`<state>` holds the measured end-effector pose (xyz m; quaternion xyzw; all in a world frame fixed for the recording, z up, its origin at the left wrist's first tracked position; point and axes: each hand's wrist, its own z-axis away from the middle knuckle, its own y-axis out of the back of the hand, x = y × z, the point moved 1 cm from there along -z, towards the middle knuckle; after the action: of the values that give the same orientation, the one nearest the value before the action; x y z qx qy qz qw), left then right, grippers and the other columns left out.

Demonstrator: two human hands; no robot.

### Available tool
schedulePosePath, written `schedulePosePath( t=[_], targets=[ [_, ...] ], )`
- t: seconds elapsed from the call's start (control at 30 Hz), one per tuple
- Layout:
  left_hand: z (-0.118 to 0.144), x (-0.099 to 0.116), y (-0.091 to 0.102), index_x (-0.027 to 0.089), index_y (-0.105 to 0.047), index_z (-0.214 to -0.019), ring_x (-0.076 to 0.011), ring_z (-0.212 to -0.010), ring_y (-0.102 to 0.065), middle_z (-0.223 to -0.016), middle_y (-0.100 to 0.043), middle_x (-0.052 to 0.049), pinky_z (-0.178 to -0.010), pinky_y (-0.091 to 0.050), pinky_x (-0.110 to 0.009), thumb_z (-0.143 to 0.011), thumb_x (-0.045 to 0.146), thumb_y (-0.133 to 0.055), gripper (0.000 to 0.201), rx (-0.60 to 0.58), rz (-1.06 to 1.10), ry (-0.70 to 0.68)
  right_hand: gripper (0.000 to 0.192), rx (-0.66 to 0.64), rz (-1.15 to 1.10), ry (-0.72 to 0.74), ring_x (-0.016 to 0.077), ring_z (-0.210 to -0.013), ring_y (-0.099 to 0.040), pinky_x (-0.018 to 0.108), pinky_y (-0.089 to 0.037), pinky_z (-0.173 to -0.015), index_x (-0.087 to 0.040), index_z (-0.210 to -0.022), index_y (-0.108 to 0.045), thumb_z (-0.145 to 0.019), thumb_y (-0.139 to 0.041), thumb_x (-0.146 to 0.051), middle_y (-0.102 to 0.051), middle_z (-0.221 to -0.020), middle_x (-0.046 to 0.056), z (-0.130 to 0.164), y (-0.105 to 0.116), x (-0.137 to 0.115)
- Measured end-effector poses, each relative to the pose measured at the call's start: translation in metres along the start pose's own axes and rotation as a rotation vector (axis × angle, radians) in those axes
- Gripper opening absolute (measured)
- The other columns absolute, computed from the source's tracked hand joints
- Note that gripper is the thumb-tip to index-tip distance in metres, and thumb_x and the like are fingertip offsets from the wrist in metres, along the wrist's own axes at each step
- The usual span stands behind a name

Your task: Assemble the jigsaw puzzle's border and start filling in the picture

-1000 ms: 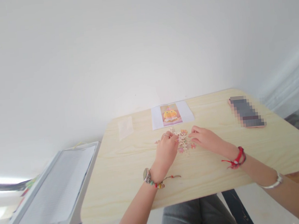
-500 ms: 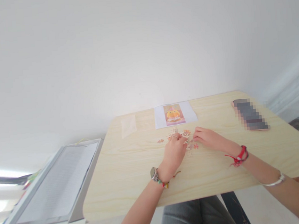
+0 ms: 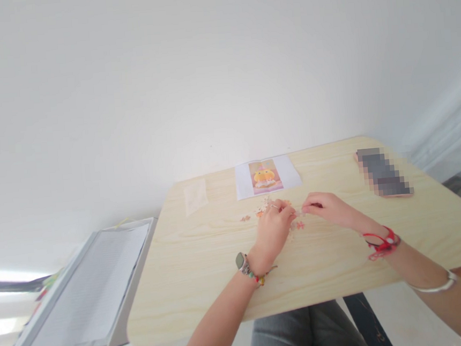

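Puzzle pieces (image 3: 295, 222) under both curled hands, left hand (image 3: 274, 228) and right hand (image 3: 325, 208) (grip unclear).

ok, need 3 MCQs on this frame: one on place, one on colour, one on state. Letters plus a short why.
1. Where is the picture sheet lying?
A. at the far edge of the table, beyond the hands
B. on the person's lap
C. under the phone

2. What colour is the band on the right wrist?
A. blue
B. red
C. black

3. What are the left hand and right hand doing?
A. resting flat at opposite table corners
B. fingertips brought close together over the puzzle pieces
C. both lifted off, holding the phone

Answers:
1 A, the sheet lies by the wall, past the loose pieces.
2 B, a red cord wraps that wrist.
3 B, both hands meet at the pieces; the phone lies untouched to the right.
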<state>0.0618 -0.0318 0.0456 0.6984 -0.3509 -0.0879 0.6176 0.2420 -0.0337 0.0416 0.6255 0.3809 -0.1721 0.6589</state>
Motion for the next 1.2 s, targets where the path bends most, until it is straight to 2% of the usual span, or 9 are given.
schedulePosePath(
  t=[0.13,0.23,0.37,0.47,0.57,0.67,0.83,1.0,1.2],
  targets=[
    [-0.004,0.002,0.000,0.019,-0.065,-0.082,-0.0149,-0.084,-0.054,-0.088,-0.059,-0.003,-0.073,-0.046,-0.025,-0.088,0.022,-0.052,0.014,0.021,0.005,-0.007,0.019,0.066,0.014,0.030,0.0133,-0.060,-0.052,0.027,-0.042,-0.058,-0.018,-0.081,-0.065,-0.082,-0.051,-0.030,-0.058,-0.071,0.001,0.010,0.002,-0.004],
    [-0.009,0.005,-0.001,0.020,-0.065,-0.084,-0.0154,-0.086,-0.054,-0.089,-0.059,-0.003,-0.072,-0.046,-0.025,-0.088,0.023,-0.052,0.014,0.018,0.003,-0.011,0.018,0.134,0.107,0.063,0.0123,-0.057,-0.050,0.027,-0.043,-0.058,-0.019,-0.092,-0.065,-0.081,-0.054,-0.028,-0.057,-0.073,0.001,0.019,0.003,-0.005],
    [-0.021,0.009,-0.008,0.019,-0.065,-0.086,-0.0161,-0.087,-0.053,-0.089,-0.058,-0.003,-0.071,-0.046,-0.025,-0.088,0.024,-0.052,0.014,-0.020,-0.022,-0.033,0.021,0.204,0.261,0.117,0.0151,-0.069,-0.057,0.028,-0.045,-0.067,-0.019,-0.095,-0.065,-0.086,-0.049,-0.028,-0.060,-0.082,0.004,0.025,0.007,0.000],
    [-0.033,0.012,-0.020,0.020,-0.064,-0.087,-0.0173,-0.089,-0.053,-0.091,-0.057,-0.004,-0.068,-0.046,-0.025,-0.088,0.023,-0.051,0.013,-0.046,-0.071,-0.044,0.024,0.213,0.347,0.128,0.0168,-0.075,-0.059,0.029,-0.045,-0.069,-0.020,-0.098,-0.065,-0.089,-0.046,-0.030,-0.060,-0.084,0.005,0.024,0.009,0.011],
    [-0.044,0.016,-0.032,0.019,-0.062,-0.087,-0.0187,-0.091,-0.053,-0.093,-0.057,-0.005,-0.064,-0.046,-0.025,-0.088,0.019,-0.048,0.014,-0.075,-0.128,-0.036,0.026,0.203,0.388,0.069,0.0173,-0.074,-0.059,0.029,-0.045,-0.067,-0.020,-0.095,-0.066,-0.090,-0.044,-0.033,-0.059,-0.081,0.005,0.020,0.011,0.025],
    [-0.051,0.018,-0.035,0.018,-0.061,-0.090,-0.0194,-0.094,-0.053,-0.096,-0.055,-0.006,-0.066,-0.048,-0.026,-0.087,0.016,-0.049,0.012,-0.126,-0.157,-0.015,0.029,0.168,0.393,0.021,0.0176,-0.075,-0.058,0.030,-0.044,-0.068,-0.021,-0.089,-0.068,-0.090,-0.043,-0.037,-0.058,-0.079,0.005,0.015,0.012,0.038],
    [-0.043,0.012,-0.020,0.017,-0.060,-0.095,-0.0196,-0.093,-0.054,-0.099,-0.055,-0.008,-0.071,-0.048,-0.029,-0.086,0.015,-0.051,0.013,-0.138,-0.153,0.048,0.029,0.142,0.344,0.009,0.0177,-0.078,-0.057,0.029,-0.042,-0.070,-0.021,-0.086,-0.068,-0.089,-0.045,-0.037,-0.060,-0.080,0.005,0.005,0.012,0.041],
    [-0.021,0.001,0.001,0.019,-0.062,-0.094,-0.0194,-0.093,-0.054,-0.096,-0.056,-0.006,-0.072,-0.048,-0.028,-0.087,0.017,-0.048,0.016,-0.112,-0.140,0.148,0.028,0.093,0.322,0.009,0.0160,-0.070,-0.054,0.028,-0.042,-0.066,-0.020,-0.072,-0.065,-0.086,-0.048,-0.038,-0.056,-0.073,0.003,-0.007,0.008,0.037],
    [0.002,-0.010,0.011,0.020,-0.063,-0.094,-0.0203,-0.095,-0.054,-0.097,-0.057,-0.006,-0.071,-0.048,-0.028,-0.084,0.015,-0.051,0.016,-0.102,-0.127,0.198,0.024,0.139,0.340,0.018,0.0195,-0.080,-0.057,0.032,-0.044,-0.073,-0.019,-0.091,-0.066,-0.088,-0.044,-0.028,-0.058,-0.085,0.007,0.003,-0.004,0.026]
  ],
)
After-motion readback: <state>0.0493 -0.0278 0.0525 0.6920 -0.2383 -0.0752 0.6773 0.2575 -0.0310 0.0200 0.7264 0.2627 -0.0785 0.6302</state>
